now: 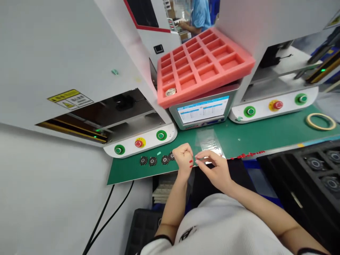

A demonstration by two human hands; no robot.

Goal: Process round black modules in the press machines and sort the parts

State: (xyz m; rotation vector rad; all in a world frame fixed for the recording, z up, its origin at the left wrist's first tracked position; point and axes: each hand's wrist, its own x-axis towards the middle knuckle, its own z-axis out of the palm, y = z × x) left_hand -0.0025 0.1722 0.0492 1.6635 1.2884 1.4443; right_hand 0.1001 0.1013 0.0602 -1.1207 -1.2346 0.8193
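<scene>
My left hand point(183, 159) is closed in a fist over the front edge of the green bench; whatever may be inside it is hidden. Small red pieces point(191, 163) lie on its skin, on the side facing my right hand. My right hand point(215, 168) is just beside it, thumb and forefinger curved toward those pieces with a narrow gap between the tips. Left of my fist, several round black parts with pale ring centres point(152, 161) sit in a row, one partly covered by the fist. More red pieces point(247, 155) are strewn along the bench edge to the right.
A pink foam tray point(202, 71) rests tilted above a small screen point(203, 109). Machines with green and red buttons point(139, 142) flank it. Clear plastic bags point(209, 140) and a tape roll point(321, 121) lie on the bench. A black tray point(302, 184) holds round parts. Another person point(200, 16) works behind.
</scene>
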